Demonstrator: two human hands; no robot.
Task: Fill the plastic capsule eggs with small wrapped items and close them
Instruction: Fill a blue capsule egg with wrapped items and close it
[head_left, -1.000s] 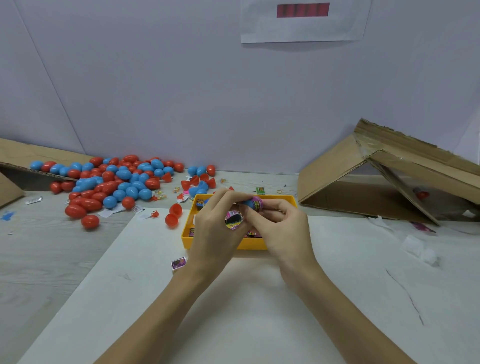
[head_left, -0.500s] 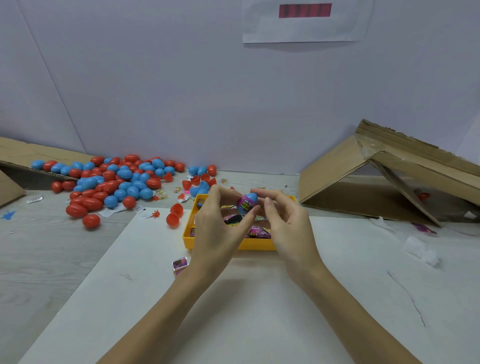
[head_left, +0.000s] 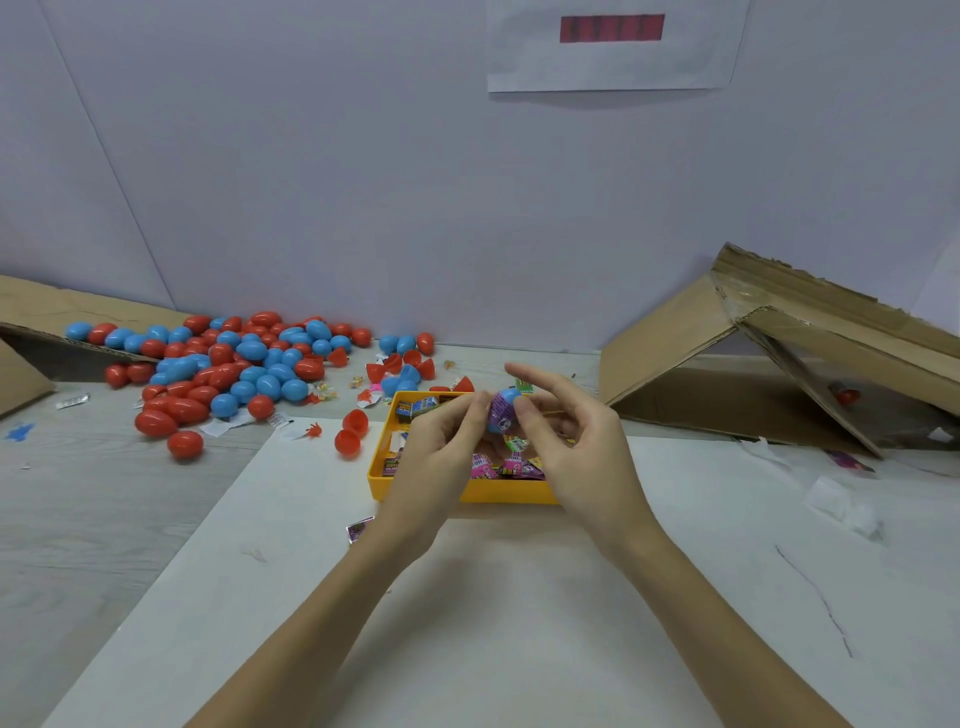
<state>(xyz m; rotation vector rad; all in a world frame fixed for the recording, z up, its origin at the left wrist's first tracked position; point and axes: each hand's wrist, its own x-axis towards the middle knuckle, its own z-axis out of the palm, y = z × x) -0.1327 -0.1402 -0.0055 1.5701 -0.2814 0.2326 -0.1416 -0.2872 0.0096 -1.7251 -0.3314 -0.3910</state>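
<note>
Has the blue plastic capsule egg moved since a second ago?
Yes. The blue plastic capsule egg went slightly up, toward the far rim of the yellow plastic tray.

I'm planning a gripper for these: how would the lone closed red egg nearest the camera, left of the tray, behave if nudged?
The red egg looks rounded and glossy, so it would probably roll and feel slippery. Likely light, being a hollow-looking plastic shell like the open red halves nearby.

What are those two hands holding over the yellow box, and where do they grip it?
A blue egg half stuffed with a purple wrapped item. Left hand and right hand pinch it by its sides with their fingertips.
</note>
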